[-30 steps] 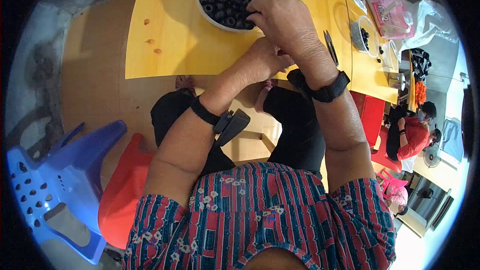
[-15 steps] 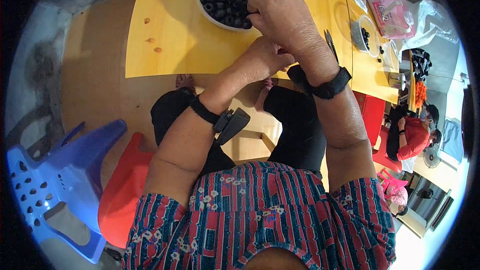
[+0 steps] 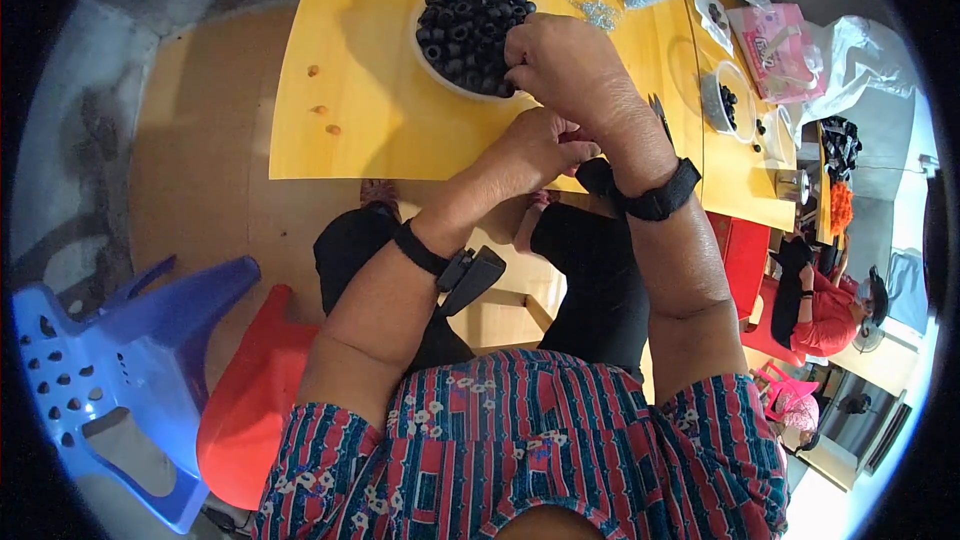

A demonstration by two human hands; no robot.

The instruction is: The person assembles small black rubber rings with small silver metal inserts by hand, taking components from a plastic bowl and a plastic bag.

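A white bowl (image 3: pixel 441 81) stands on the yellow table, heaped with black ring-shaped pieces (image 3: pixel 470 32). At the bowl's right edge is my right hand (image 3: pixel 566 55), its fingers curled inward against the pieces; the fingertips are partly hidden, so what they grip does not show. Just below it, at the table's front edge, my left hand (image 3: pixel 545 145) is closed with thumb and fingers together. Something small and reddish shows by its fingers, too little to name. Each wrist wears a black strap.
Scissors (image 3: pixel 660 116) lie right of my right wrist. Clear beads (image 3: pixel 598 13) are scattered behind. To the right are a plastic tub (image 3: pixel 722 105) with black pieces, a pink packet (image 3: pixel 778 50) and a metal can (image 3: pixel 792 186). Blue (image 3: pixel 150 370) and red chairs (image 3: pixel 255 400) stand left. People sit far right.
The whole view has shifted, so the table and bowl sit lower in it. My hands are slightly farther apart, the right one still at the bowl's right edge.
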